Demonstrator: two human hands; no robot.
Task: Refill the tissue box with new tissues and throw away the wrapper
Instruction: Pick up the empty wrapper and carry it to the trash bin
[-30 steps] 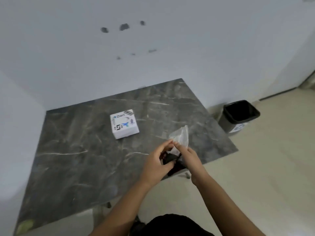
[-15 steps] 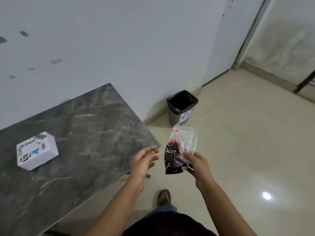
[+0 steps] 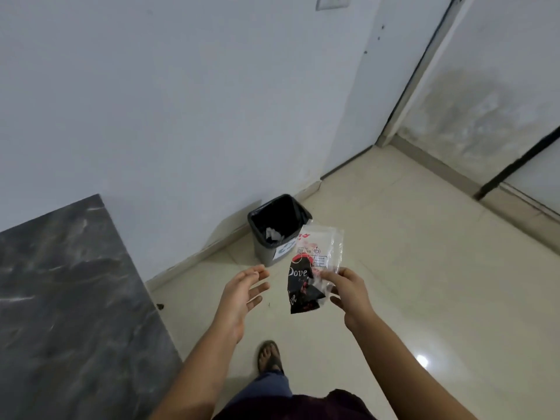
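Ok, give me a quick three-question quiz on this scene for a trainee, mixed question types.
1. True or false: the left hand holds the wrapper.
2. Where does the bin stand? A) on the table B) on the floor by the wall C) in a doorway
3. Fill in: the bin is lined with a ____ bag.

Key: 1 false, the right hand pinches it and the left is open and empty; 2 B; 3 black.

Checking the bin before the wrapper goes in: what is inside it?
The bin holds a black liner and one crumpled white scrap near the bottom. The wrapper covers its right front corner.
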